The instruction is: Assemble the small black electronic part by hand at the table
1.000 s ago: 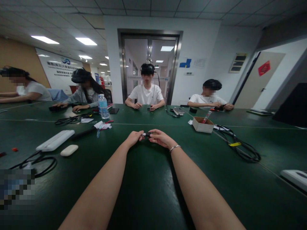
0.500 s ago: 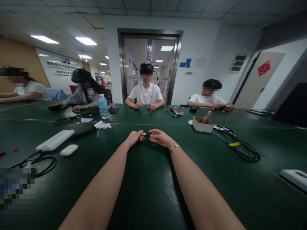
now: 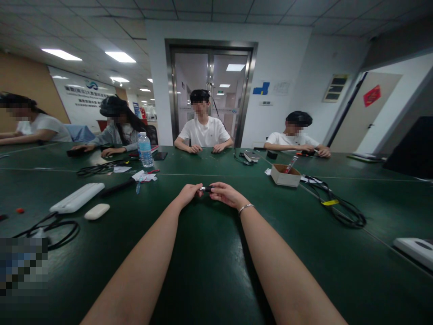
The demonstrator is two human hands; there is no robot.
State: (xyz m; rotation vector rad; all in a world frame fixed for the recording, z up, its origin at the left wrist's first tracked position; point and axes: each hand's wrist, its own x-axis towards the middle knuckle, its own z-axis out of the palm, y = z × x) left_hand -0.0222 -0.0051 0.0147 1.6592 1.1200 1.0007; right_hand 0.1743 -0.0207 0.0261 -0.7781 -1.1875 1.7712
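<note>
**Two hands pinch one small dark object over the green table**

Two bare forearms reach forward across the green table (image 3: 209,271). The left hand (image 3: 189,195) and the right hand (image 3: 226,194) meet at one small dark object (image 3: 207,188) with a shiny end, held just above the tabletop; the fingertips of both hands pinch it from either side. One bracelet (image 3: 246,208) circles the right wrist.

To the left lie one white oval case (image 3: 97,211), one long white device (image 3: 77,197) and one black cable loop (image 3: 54,230). To the right sit one open cardboard box (image 3: 286,175) and one coiled black cable (image 3: 338,207) with a yellow tag. Farther off stands one water bottle (image 3: 145,150). Four people sit along the far side, their hands on the table. Nothing lies between the hands and the person's body.
</note>
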